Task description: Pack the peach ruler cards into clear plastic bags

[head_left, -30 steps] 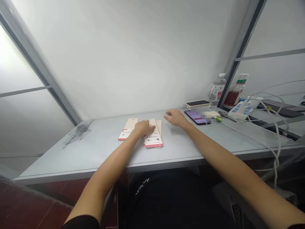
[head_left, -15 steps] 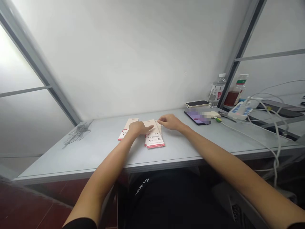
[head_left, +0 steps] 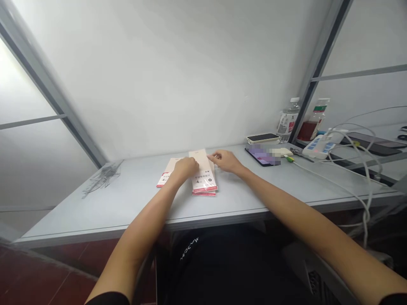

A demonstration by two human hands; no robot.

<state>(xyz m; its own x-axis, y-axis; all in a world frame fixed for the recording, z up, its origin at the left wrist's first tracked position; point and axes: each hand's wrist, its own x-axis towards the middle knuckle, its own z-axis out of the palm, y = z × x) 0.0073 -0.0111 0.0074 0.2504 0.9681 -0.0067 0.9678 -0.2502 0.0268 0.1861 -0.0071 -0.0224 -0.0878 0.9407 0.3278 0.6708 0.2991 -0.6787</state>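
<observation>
On the pale grey table (head_left: 127,199) lie pale pink packets with red edges and printed labels. The right-hand stack of packets (head_left: 203,182) stands in front of me, its top packet (head_left: 199,163) tilted and slid away from the stack. My left hand (head_left: 185,168) grips that top packet's left edge, over the gap between the stacks. Its fingers partly hide a second pink packet (head_left: 165,178). My right hand (head_left: 224,162) is beside the stack's right side, fingers spread, close to the packet but holding nothing.
Crumpled clear plastic (head_left: 103,177) lies at the table's left. A phone with a purple screen (head_left: 262,156) and a dark phone (head_left: 263,138) sit to the right, near two bottles (head_left: 288,120) and a power strip (head_left: 319,148) with white cables (head_left: 359,169).
The top packet has slid farther up the table and tilted left, away from the stack beneath it. My right hand has drawn slightly back from the stack.
</observation>
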